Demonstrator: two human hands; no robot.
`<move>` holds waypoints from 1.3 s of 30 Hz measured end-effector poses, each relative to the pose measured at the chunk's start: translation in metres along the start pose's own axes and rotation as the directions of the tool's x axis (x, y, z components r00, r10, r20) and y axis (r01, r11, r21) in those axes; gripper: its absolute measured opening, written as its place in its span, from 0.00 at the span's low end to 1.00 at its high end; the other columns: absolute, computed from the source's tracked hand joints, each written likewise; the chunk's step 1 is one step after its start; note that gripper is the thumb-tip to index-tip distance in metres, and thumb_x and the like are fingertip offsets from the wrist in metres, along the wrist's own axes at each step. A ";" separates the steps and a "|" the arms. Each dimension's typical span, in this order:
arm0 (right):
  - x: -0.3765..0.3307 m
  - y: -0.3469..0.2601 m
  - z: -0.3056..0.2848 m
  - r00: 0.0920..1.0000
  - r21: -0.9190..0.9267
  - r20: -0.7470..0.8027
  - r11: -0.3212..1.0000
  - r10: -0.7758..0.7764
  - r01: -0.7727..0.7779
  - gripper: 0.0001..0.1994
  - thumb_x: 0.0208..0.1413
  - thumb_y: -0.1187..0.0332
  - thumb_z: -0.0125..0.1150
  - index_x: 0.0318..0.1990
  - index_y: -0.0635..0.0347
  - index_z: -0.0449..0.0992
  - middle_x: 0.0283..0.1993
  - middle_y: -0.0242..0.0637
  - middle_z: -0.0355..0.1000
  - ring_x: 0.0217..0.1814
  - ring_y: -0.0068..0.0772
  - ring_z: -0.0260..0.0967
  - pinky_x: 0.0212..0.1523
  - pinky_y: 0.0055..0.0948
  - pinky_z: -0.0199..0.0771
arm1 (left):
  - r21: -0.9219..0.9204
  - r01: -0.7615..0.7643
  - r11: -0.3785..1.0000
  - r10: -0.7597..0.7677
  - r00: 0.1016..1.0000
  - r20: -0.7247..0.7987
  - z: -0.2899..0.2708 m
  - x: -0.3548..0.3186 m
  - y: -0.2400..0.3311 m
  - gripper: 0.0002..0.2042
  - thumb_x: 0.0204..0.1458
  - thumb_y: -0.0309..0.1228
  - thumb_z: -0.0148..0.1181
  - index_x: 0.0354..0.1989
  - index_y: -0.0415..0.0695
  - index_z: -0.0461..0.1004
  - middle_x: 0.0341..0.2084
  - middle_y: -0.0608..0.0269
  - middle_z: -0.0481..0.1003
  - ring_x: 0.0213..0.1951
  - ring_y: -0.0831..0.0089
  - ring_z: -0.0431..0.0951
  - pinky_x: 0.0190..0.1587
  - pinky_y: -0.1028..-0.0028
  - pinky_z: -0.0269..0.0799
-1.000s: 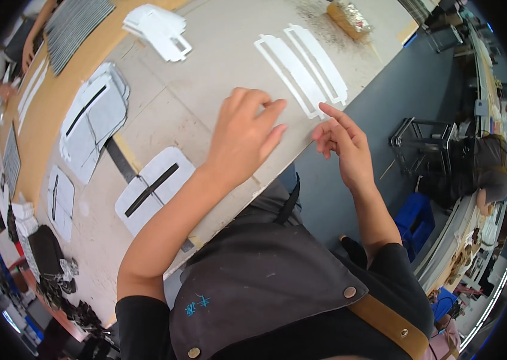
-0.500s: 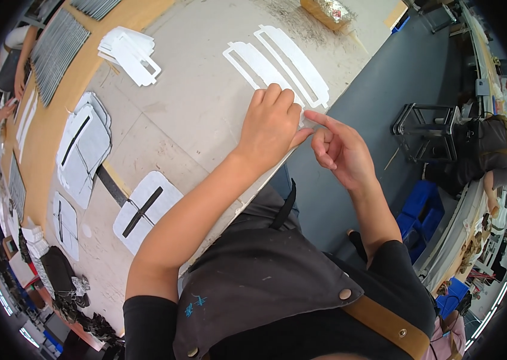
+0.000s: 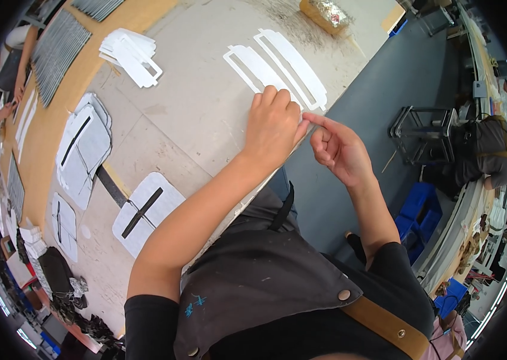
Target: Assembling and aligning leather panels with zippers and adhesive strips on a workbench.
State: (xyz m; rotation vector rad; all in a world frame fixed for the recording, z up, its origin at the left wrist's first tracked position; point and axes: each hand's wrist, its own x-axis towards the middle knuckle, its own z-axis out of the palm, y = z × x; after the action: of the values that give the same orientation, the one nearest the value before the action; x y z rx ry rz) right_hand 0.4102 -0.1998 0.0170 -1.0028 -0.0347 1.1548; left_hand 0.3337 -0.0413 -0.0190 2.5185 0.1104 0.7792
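Two white slotted pieces, thin and flat, lie side by side near the table's right edge. My left hand [image 3: 273,127] is closed over the lower end of the nearer slotted piece [image 3: 252,65], fingers bent down and thumb toward the right. The farther slotted piece [image 3: 297,63] lies just beyond my knuckles. At the table edge my right hand [image 3: 342,150] meets the left: its index finger reaches to the left thumb and fingertips, and its other fingers are curled in. What sits between the touching fingertips is hidden.
A stack of white slotted pieces [image 3: 129,54] lies at the far left. Pale rounded panels [image 3: 85,147] with black strips are piled nearer, another panel [image 3: 156,201] beside my left forearm. A tape-wrapped block [image 3: 325,17] sits at the back. Beyond the edge stand a stool [image 3: 424,129] and blue crates [image 3: 420,210].
My hands stay together at the table edge with only a slight shift. The right index fingertip and the left thumb are a little closer. The white pieces lie nearly as before.
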 end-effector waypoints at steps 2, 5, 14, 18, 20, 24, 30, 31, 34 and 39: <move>-0.001 0.001 0.007 0.993 -0.203 -0.088 0.978 -0.075 0.056 0.18 0.67 0.67 0.42 0.57 0.70 0.69 0.27 0.33 0.71 0.20 0.19 0.58 0.22 0.19 0.58 | 0.000 0.011 1.000 -0.011 1.000 -0.001 0.001 0.002 0.000 0.09 0.37 0.29 0.70 0.25 0.42 0.76 0.27 0.63 0.70 0.36 0.63 0.68 0.39 0.65 0.63; 0.001 0.005 0.012 0.954 -0.326 -0.227 0.938 -0.196 0.115 0.14 0.65 0.69 0.48 0.51 0.68 0.72 0.26 0.32 0.71 0.21 0.18 0.61 0.22 0.19 0.59 | -0.075 0.048 0.996 -0.053 0.996 -0.067 -0.003 0.005 -0.006 0.06 0.37 0.25 0.68 0.23 0.43 0.75 0.24 0.64 0.69 0.34 0.63 0.68 0.38 0.66 0.64; 0.019 0.004 0.031 0.916 -0.488 -0.123 0.827 -0.381 0.278 0.12 0.66 0.63 0.55 0.34 0.62 0.77 0.23 0.26 0.68 0.22 0.17 0.61 0.25 0.19 0.61 | -0.358 0.157 0.920 -0.266 0.922 -0.280 -0.112 -0.019 -0.012 0.08 0.37 0.18 0.64 0.25 0.44 0.73 0.26 0.65 0.69 0.34 0.67 0.68 0.38 0.70 0.65; 0.051 0.008 0.049 0.781 -0.585 -0.001 0.634 -0.625 0.506 0.18 0.68 0.56 0.48 0.39 0.62 0.78 0.31 0.31 0.71 0.36 0.21 0.64 0.47 0.22 0.63 | -0.500 0.197 0.843 -0.343 0.914 -0.217 -0.170 -0.051 -0.012 0.07 0.41 0.17 0.63 0.27 0.41 0.73 0.28 0.65 0.69 0.35 0.73 0.67 0.40 0.75 0.64; 0.067 0.014 0.070 0.832 -0.377 -0.058 0.784 -0.552 0.494 0.25 0.70 0.51 0.40 0.47 0.66 0.76 0.47 0.41 0.74 0.50 0.32 0.69 0.57 0.32 0.65 | -0.554 0.236 0.798 -0.398 0.897 -0.191 -0.195 -0.070 -0.008 0.06 0.43 0.16 0.62 0.27 0.40 0.73 0.29 0.65 0.69 0.35 0.74 0.67 0.41 0.75 0.63; 0.065 0.021 0.105 0.942 -0.163 0.182 0.936 -0.281 0.311 0.28 0.69 0.48 0.39 0.52 0.67 0.74 0.51 0.43 0.74 0.54 0.37 0.70 0.60 0.35 0.64 | -0.638 0.308 0.705 -0.519 0.838 -0.168 -0.226 -0.108 -0.011 0.05 0.48 0.16 0.60 0.30 0.38 0.73 0.31 0.65 0.68 0.35 0.76 0.66 0.43 0.76 0.61; 0.065 0.039 0.137 0.906 -0.107 0.404 0.977 -0.124 0.182 0.19 0.66 0.56 0.50 0.43 0.66 0.77 0.43 0.36 0.76 0.46 0.28 0.70 0.54 0.31 0.67 | -0.675 0.385 0.629 -0.652 0.735 -0.188 -0.248 -0.155 -0.015 0.03 0.51 0.18 0.60 0.31 0.39 0.73 0.31 0.67 0.67 0.35 0.78 0.65 0.41 0.78 0.60; 0.064 0.042 0.142 0.905 -0.202 0.411 0.956 -0.113 0.211 0.14 0.64 0.60 0.55 0.42 0.65 0.77 0.41 0.34 0.76 0.45 0.25 0.70 0.53 0.28 0.67 | -0.697 0.407 0.590 -0.690 0.703 -0.173 -0.250 -0.162 -0.015 0.03 0.52 0.19 0.60 0.31 0.39 0.73 0.31 0.68 0.67 0.35 0.79 0.64 0.40 0.79 0.60; 0.060 0.051 0.157 0.915 -0.379 0.396 0.893 -0.081 0.243 0.08 0.59 0.68 0.63 0.41 0.62 0.78 0.39 0.31 0.76 0.43 0.20 0.70 0.51 0.24 0.67 | -0.764 0.403 0.504 -0.746 0.649 -0.150 -0.256 -0.181 -0.015 0.02 0.54 0.21 0.60 0.31 0.39 0.72 0.31 0.69 0.66 0.35 0.81 0.64 0.39 0.80 0.60; 0.056 0.062 0.176 0.936 -0.584 0.350 0.789 0.032 0.191 0.06 0.55 0.74 0.66 0.39 0.62 0.78 0.38 0.30 0.76 0.42 0.19 0.71 0.47 0.22 0.67 | -0.789 0.431 0.439 -0.805 0.578 -0.132 -0.264 -0.208 -0.020 0.04 0.55 0.24 0.60 0.30 0.40 0.72 0.31 0.71 0.66 0.34 0.82 0.63 0.39 0.80 0.58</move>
State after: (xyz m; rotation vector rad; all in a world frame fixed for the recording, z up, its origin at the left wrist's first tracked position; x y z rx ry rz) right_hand 0.3016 -0.0419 0.0534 -1.3367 -0.7772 1.2546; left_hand 0.0166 0.0456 0.0533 1.2962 0.7854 0.8826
